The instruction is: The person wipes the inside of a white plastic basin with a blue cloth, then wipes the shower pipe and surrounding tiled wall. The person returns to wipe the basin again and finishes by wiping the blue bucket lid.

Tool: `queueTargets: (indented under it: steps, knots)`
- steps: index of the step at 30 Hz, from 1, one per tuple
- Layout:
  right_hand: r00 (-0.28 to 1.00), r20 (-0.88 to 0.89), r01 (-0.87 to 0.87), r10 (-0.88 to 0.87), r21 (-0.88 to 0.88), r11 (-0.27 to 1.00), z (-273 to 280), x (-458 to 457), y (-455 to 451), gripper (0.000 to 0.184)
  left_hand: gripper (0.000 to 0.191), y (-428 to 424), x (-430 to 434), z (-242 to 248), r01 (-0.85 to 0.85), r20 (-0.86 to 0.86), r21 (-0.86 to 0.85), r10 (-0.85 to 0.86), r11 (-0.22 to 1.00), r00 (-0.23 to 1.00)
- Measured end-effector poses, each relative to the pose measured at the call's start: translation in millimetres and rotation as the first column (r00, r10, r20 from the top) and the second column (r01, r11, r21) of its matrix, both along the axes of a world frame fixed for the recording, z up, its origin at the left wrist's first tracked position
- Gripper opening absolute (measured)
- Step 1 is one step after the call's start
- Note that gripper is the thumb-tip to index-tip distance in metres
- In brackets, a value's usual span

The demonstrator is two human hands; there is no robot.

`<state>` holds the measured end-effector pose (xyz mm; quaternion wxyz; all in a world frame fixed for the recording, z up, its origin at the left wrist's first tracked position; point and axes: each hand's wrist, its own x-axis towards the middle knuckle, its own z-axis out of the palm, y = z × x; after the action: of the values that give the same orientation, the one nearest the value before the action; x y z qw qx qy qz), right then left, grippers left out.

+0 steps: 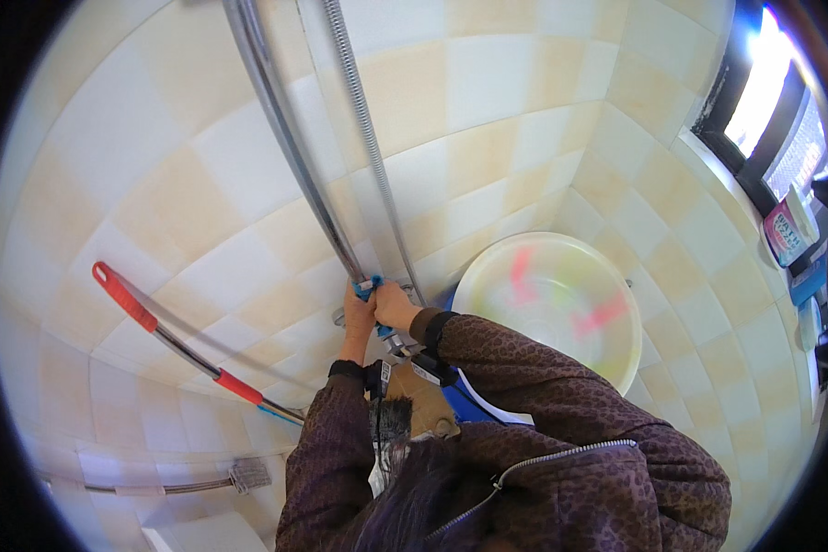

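Both my hands are together at the lower end of a chrome shower pipe (297,159), beside the tap fittings on the tiled wall. A blue cloth (367,286) is wrapped about the pipe there, and part of it shows below my fingers. My left hand (359,314) grips the cloth at the pipe from the left. From the right, my right hand (393,303) closes on the same cloth. Chrome tap parts (395,343) show just under my hands. A ribbed metal shower hose (366,117) runs down to the right of the pipe, behind my right hand.
A large pale plastic basin (552,303) stands at the right above something blue. A pole with red grips (186,352) leans on the left wall. Bottles and a tub (790,228) line the window ledge. A metal rack or rail (193,486) is at lower left.
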<state>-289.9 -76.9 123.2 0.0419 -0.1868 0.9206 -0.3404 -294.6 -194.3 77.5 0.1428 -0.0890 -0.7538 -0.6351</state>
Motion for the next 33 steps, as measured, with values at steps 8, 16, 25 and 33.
queueTargets:
  steps: [8, 16, 25, 33]
  knots:
    - [0.94, 0.273, 0.278, -0.204, -0.27, 0.922, -5.2, 2.4, -7.6, 0.021, 0.022, -4.2, -10.3, -31.8, -0.078, -0.013, -0.116, 0.077, 0.99, 0.997]
    - [0.84, 0.425, 0.514, -0.337, -0.426, 0.744, 35.0, 24.4, -8.5, 0.028, 0.026, -1.3, -2.9, 5.5, 0.048, -0.113, -0.012, -0.049, 0.999, 0.992]
    - [0.958, -0.064, 0.17, -0.28, -0.66, 0.732, 157.3, 42.1, -1.8, 0.032, 0.038, 5.3, 19.9, 184.7, -0.01, -0.258, 0.06, 0.025, 0.998, 0.966]
    - [0.825, -0.453, -0.09, -0.338, -0.696, 0.713, 251.5, 50.3, -0.1, 0.02, 0.039, 10.3, 26.1, 309.1, -0.035, -0.472, -0.036, 0.014, 0.999, 0.881]
